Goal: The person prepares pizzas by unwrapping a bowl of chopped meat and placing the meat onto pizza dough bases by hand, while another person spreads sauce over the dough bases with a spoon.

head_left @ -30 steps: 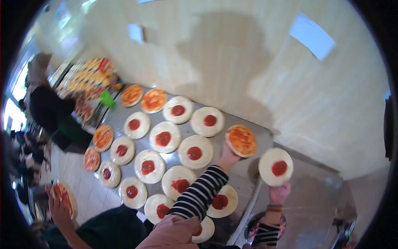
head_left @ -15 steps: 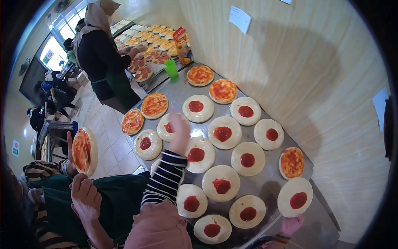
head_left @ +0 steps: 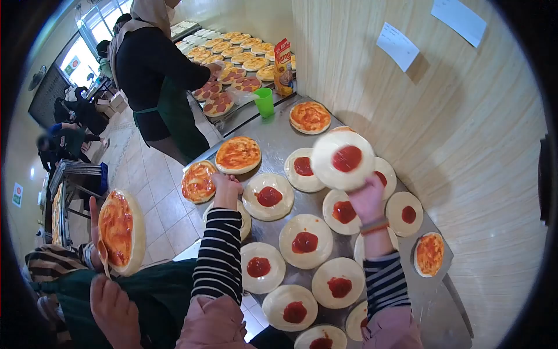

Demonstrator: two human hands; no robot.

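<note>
1. Right hand (head_left: pixel 367 200): fingers closed on near edge of raised dough round (head_left: pixel 347 159), at its 11 o'clock.
2. Left hand (head_left: pixel 225 187): curled by sauced round (head_left: pixel 238 155), its 1 o'clock; can't tell if gripping.
3. Risk: one-edge support, tilt; dough could sag, sauce slide.
4. Crowded metal table (head_left: pixel 272 132); wall (head_left: pixel 456 87) 2 o'clock, co-worker (head_left: pixel 154 81) 10.

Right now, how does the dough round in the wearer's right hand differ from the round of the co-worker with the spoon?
The dough round in the right hand has one central sauce blob; the co-worker's round is coated nearly to its edge.
The dough round is over the table; the co-worker's round is beside it, with a spoon against it.
Both are hand-held discs with red sauce.
</note>
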